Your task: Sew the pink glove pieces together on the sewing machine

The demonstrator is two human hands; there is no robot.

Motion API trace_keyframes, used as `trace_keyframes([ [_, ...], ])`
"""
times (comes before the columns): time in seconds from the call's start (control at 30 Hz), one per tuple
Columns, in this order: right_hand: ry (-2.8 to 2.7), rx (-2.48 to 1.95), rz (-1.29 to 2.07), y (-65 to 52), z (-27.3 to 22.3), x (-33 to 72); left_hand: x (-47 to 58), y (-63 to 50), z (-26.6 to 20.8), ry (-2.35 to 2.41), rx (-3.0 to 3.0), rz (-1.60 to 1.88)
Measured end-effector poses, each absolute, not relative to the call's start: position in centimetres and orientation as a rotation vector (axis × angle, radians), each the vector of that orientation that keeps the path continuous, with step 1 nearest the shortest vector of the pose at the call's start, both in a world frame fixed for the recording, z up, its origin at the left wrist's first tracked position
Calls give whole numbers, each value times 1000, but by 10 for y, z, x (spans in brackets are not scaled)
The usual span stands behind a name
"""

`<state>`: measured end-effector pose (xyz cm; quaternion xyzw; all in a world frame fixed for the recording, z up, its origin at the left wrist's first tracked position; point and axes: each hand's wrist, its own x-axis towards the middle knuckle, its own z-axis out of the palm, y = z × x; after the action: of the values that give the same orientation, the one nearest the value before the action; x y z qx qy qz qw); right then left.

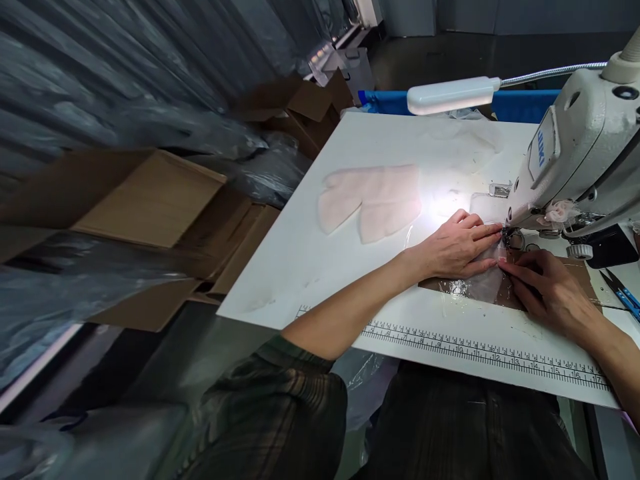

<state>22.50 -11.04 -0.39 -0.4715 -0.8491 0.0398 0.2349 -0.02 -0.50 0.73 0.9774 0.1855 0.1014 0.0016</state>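
Observation:
A sheer whitish piece of fabric (484,288) lies under the needle area of a white sewing machine (575,133). My left hand (463,248) rests flat on this fabric, fingers stretched toward the presser foot (509,235). Just below the foot, my right hand (547,287) pinches the fabric's edge between thumb and forefinger. A brown sheet (575,270) shows beneath the right hand. To the left, a pale pink mitten-shaped fabric piece (377,193) lies flat on the white table (280,280). My hands hide part of the fabric being held.
Blue-handled thread snips (623,293) lie at the right. A printed ruler (465,350) runs along the front edge. A lamp (453,95) hangs over the table's back. Open cardboard boxes (150,193) and plastic sheeting (125,80) stand left of the table.

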Motion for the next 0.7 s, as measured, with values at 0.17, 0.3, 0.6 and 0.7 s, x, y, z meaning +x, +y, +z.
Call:
trace_keyframes([
  [0.17, -2310, -1299, 126, -110, -6, 225, 0, -5, 8, 586, 3054, 316],
  [0.3, -2311, -1290, 106, -110, -6, 225, 1, -6, 10, 596, 3075, 294],
  [0.6, -2275, -1262, 96, -108, -9, 228, 4, -11, 7, 621, 3165, 371],
  [0.7, -2274, -1239, 106, -108, -8, 228, 6, -12, 4, 609, 3168, 479],
])
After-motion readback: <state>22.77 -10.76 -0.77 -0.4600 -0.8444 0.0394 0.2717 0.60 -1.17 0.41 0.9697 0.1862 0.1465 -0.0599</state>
